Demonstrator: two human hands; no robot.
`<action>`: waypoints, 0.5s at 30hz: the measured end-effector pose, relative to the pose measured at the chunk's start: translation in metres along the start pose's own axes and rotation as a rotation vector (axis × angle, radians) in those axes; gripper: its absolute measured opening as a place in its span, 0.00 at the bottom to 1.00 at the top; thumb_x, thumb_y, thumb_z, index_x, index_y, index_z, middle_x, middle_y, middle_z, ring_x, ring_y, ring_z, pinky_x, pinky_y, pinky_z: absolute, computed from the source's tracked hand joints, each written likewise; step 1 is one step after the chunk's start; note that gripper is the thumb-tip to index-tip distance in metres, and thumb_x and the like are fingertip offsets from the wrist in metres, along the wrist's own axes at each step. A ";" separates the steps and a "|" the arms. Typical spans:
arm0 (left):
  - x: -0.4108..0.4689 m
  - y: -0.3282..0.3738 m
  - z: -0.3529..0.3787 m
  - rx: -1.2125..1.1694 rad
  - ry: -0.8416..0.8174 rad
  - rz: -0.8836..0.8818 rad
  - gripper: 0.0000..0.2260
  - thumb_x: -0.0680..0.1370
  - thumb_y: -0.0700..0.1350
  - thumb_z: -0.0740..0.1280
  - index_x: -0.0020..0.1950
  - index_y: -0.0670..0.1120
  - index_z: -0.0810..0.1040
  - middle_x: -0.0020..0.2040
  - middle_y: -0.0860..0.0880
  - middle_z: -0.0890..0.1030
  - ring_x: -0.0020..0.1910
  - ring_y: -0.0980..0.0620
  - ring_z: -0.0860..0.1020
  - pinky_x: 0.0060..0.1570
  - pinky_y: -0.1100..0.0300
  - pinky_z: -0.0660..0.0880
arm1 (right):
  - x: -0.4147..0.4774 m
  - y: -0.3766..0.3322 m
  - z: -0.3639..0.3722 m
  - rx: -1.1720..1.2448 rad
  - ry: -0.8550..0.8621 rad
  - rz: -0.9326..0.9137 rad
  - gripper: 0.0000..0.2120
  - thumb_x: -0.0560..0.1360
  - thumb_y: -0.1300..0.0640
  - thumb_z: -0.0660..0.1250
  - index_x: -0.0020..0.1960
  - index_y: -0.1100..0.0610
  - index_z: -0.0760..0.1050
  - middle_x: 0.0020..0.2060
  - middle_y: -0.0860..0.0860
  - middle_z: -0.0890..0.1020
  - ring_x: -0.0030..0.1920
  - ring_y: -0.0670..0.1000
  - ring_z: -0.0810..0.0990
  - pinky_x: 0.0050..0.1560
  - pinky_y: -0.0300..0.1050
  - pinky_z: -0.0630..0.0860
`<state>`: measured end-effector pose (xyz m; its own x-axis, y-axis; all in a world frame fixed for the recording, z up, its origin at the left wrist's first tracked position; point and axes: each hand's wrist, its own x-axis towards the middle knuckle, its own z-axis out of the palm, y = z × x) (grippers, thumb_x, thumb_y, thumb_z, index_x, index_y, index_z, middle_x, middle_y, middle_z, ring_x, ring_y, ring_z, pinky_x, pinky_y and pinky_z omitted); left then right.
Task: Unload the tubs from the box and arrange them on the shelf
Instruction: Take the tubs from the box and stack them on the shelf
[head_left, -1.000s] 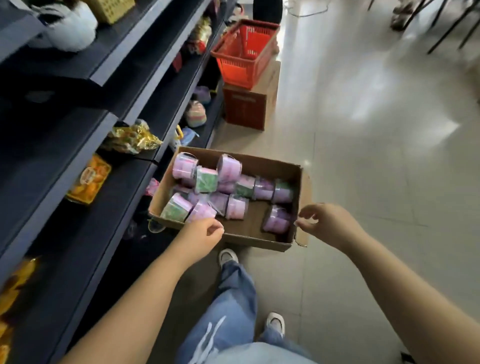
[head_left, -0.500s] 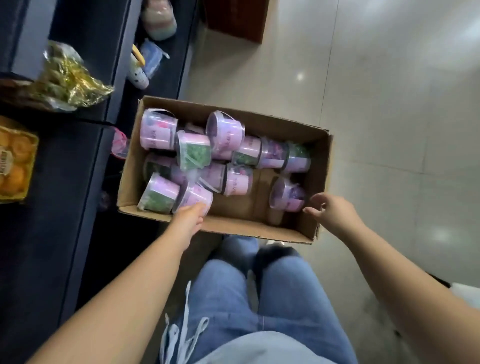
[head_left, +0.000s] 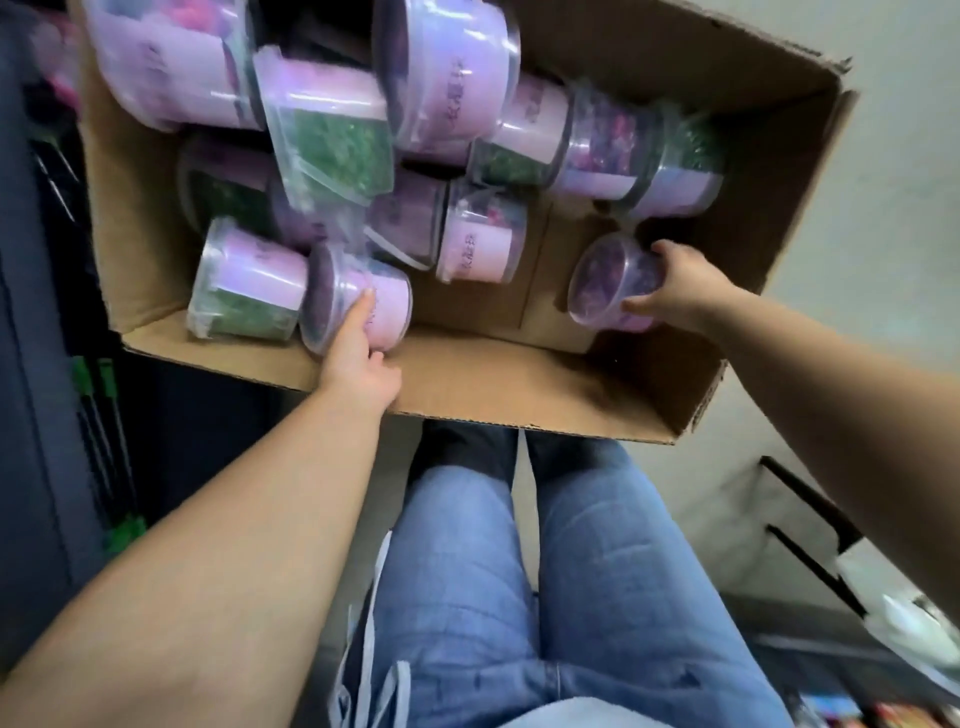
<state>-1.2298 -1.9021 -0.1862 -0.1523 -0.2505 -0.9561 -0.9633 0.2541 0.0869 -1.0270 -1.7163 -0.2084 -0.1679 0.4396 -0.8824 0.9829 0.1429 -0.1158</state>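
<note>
I see a plain brown cardboard box (head_left: 519, 384) of clear tubs (head_left: 452, 67) with lilac-pink bands: the green-filled tub (head_left: 244, 296) at near left is speckled green, the lilac-banded tub (head_left: 387, 306) beside it has a dark purple end, and the purple-filled tub (head_left: 608, 280) at right is mottled purple. Nearest me are faded blue jeans (head_left: 597, 571); the floor (head_left: 909, 130) is pale grey, the shelf (head_left: 31, 415) on the left dark.

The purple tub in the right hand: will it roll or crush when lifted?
The purple tub is round and lies on its side, so it would probably roll if released. Its thin clear wall looks flexible; the right hand should likely squeeze gently.
</note>
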 end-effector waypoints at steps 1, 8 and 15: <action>0.002 -0.001 0.004 -0.009 0.037 0.006 0.26 0.72 0.53 0.70 0.68 0.50 0.68 0.74 0.51 0.62 0.72 0.54 0.61 0.70 0.54 0.56 | 0.007 0.002 0.003 -0.025 -0.034 -0.011 0.37 0.66 0.55 0.74 0.69 0.62 0.61 0.65 0.61 0.69 0.65 0.60 0.69 0.63 0.50 0.67; 0.027 -0.012 0.021 -0.074 0.374 0.162 0.44 0.64 0.67 0.68 0.72 0.47 0.57 0.66 0.51 0.67 0.65 0.51 0.67 0.69 0.48 0.61 | 0.027 0.007 0.021 -0.082 -0.016 -0.074 0.52 0.64 0.48 0.76 0.75 0.60 0.45 0.73 0.59 0.55 0.73 0.58 0.55 0.72 0.49 0.55; 0.040 -0.011 0.012 -0.029 0.366 0.224 0.42 0.56 0.65 0.75 0.64 0.50 0.65 0.55 0.57 0.71 0.55 0.53 0.72 0.62 0.56 0.66 | 0.055 0.015 0.024 -0.203 -0.001 -0.033 0.55 0.61 0.33 0.71 0.74 0.61 0.49 0.70 0.62 0.60 0.69 0.62 0.61 0.69 0.53 0.61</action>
<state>-1.2226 -1.9032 -0.2287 -0.4222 -0.5082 -0.7506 -0.9023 0.3149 0.2944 -1.0198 -1.7112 -0.2699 -0.1996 0.4305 -0.8802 0.9415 0.3331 -0.0506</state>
